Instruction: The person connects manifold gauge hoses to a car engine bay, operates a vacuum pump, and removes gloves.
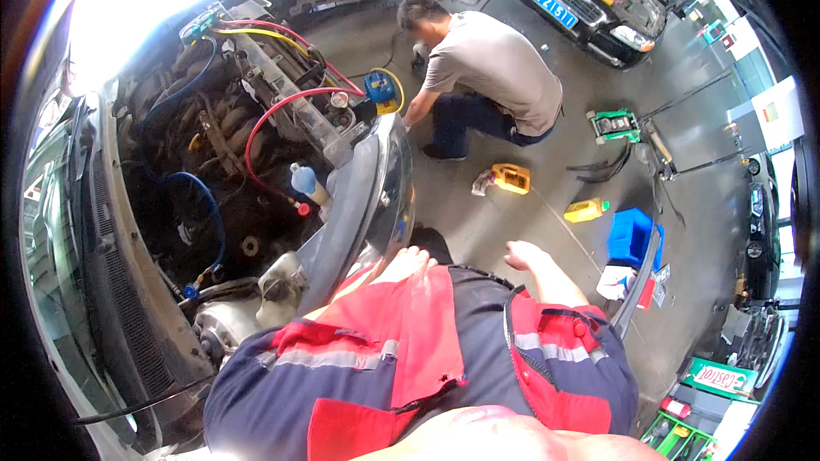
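My left hand is beside the car's front corner, at the edge of my red and dark blue jacket. Its fingers are bent and close together, and whatever may be in them is hidden. Out to the right, my right hand hangs above the floor, curled shut with nothing showing in it. The open engine bay lies to my left. Across it run a red hose, a blue hose and a yellow hose, joined to a gauge manifold at the far side.
A person squats by the car's front, near a blue-and-yellow device. On the floor are a yellow jug, a yellow bottle, a blue bin and a green floor jack. A black car stands beyond.
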Motion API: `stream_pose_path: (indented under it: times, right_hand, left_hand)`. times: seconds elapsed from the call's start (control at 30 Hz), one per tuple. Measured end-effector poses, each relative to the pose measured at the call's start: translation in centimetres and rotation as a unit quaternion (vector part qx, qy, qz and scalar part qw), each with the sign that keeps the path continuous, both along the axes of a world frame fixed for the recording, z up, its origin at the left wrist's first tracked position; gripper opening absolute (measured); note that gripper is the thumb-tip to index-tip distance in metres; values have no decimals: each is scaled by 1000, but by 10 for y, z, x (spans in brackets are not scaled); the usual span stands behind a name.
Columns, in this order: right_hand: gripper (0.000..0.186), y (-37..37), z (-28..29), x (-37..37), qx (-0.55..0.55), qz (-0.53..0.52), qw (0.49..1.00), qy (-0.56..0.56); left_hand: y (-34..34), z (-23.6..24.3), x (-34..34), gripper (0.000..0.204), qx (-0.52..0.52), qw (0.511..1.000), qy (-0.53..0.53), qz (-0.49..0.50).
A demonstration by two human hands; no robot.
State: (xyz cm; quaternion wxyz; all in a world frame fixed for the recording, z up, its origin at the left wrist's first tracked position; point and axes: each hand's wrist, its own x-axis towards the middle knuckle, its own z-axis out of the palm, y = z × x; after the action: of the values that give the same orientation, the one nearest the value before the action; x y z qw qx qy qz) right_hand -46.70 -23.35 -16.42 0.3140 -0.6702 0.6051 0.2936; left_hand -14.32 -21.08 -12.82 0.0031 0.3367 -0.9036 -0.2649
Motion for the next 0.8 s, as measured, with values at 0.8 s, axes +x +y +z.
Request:
stream_pose_path:
  times: [0.8]
  right_hand:
    - [34, 115, -44, -27, -11, -536, 793, -289]
  left_hand:
    - [-2, -3, -1, 23, -42, 999, -34, -9]
